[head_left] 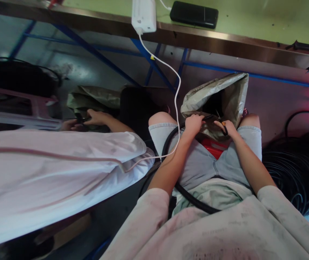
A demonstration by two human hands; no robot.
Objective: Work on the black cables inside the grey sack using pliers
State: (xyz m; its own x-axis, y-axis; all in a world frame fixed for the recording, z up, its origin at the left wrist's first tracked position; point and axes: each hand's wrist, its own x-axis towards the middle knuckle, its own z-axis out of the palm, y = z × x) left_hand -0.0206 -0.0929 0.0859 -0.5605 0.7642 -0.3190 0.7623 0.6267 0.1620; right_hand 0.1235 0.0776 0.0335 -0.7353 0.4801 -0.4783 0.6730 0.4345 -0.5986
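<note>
The left hand [194, 124] is curled round the black tube [167, 143], at the near side of the open sack [196, 100]; from there the tube bends back toward the person. The right hand [231, 129], also near to this side of the sack, grips a scissors-like tool [225, 128]; how wide its blades stand, I cannot tell. Right of the sack lies a cable coil [297, 173], and left of it a co-worker's forearm [118, 125]
</note>
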